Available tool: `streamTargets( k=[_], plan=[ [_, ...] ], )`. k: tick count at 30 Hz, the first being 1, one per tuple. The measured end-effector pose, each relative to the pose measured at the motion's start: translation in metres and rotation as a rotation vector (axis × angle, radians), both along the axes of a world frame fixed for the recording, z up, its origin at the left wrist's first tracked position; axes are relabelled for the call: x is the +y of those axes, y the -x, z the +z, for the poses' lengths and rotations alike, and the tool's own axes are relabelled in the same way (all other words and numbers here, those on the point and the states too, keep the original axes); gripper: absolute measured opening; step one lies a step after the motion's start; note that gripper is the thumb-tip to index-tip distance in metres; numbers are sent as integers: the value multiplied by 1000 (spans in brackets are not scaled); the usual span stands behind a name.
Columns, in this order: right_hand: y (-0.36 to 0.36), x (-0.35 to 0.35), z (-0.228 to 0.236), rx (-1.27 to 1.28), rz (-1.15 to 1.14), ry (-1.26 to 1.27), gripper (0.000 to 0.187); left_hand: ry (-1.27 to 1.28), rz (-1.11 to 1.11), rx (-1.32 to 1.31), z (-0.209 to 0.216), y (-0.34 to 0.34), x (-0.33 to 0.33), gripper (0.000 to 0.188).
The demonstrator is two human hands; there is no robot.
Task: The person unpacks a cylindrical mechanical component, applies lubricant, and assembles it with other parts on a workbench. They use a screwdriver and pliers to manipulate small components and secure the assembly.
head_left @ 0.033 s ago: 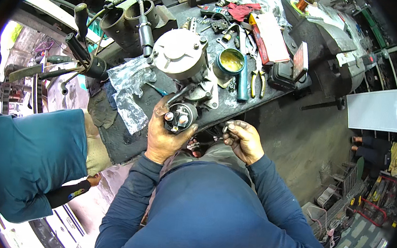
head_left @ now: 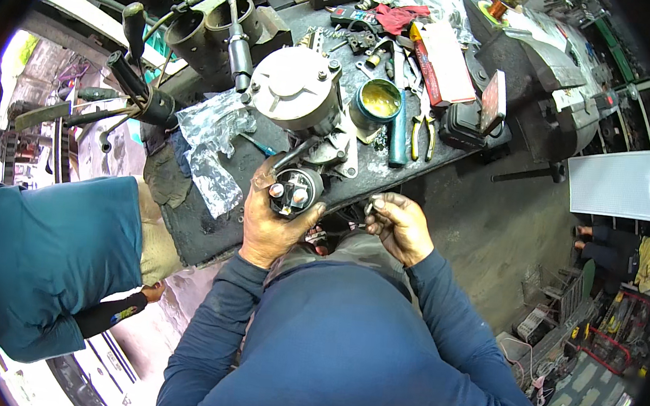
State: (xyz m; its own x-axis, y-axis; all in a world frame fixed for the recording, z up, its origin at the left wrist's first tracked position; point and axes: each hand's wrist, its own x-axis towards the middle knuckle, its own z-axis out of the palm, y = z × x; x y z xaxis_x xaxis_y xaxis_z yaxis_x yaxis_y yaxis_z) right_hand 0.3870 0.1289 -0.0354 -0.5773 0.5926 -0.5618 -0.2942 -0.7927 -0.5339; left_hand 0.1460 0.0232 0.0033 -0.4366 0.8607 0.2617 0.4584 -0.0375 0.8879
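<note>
A starter motor [head_left: 292, 88] with a pale metal housing stands on the bench. My left hand [head_left: 268, 229] is wrapped round its black cylindrical solenoid [head_left: 293, 188], which juts out past the bench's near edge. Two copper-coloured terminal studs show on the solenoid's end face. To the right and apart from it, my right hand [head_left: 400, 229] pinches a small metal piece [head_left: 371, 205] between thumb and fingertips; it is too small to name surely. An open tin of yellow grease [head_left: 379, 99] sits just right of the motor, beside a blue-handled tool [head_left: 399, 136].
Yellow-handled pliers [head_left: 422, 134], a red-and-white box [head_left: 442, 62] and a black case [head_left: 462, 124] lie to the right. Crumpled clear plastic [head_left: 210, 143] and a screwdriver [head_left: 257, 144] are left of the motor. A person in a teal shirt [head_left: 57, 257] stands at the left.
</note>
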Motion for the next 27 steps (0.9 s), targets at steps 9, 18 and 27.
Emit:
streamTargets(
  k=[9, 18, 27],
  plan=[
    [21, 94, 24, -60, 81, -282, 16, 51, 425, -370, -15, -60, 25, 40],
    [123, 178, 10, 144, -17, -349, 20, 45, 345, -114, -30, -42, 29, 37],
    [126, 126, 4, 173, -106, -338, 30, -56, -77, 49, -22, 59, 29, 61]
  ],
)
